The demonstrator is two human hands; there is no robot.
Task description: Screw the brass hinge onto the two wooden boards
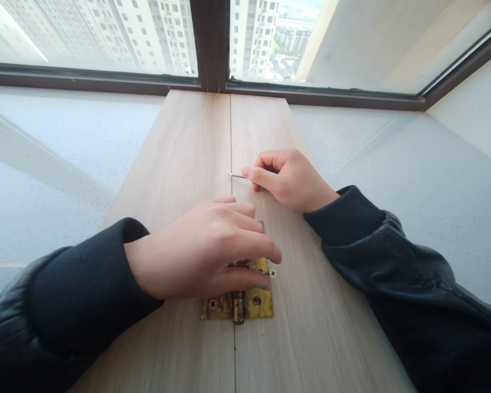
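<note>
Two light wooden boards (188, 147) lie side by side on a sill, joined by a brass hinge (249, 304) over their seam. My left hand (204, 251) lies on the hinge with fingers pressed together, covering its upper half. A loose screw (273, 273) sits at the hinge's right edge by my fingertips. My right hand (288, 177) rests on the right board farther back, pinching a thin metal pin (237, 176) that points left toward the seam.
A grey stone sill (57, 164) spreads on both sides of the boards. A dark window frame (210, 49) runs along the back, with high-rise buildings beyond the glass. A white wall (478, 109) rises at the right.
</note>
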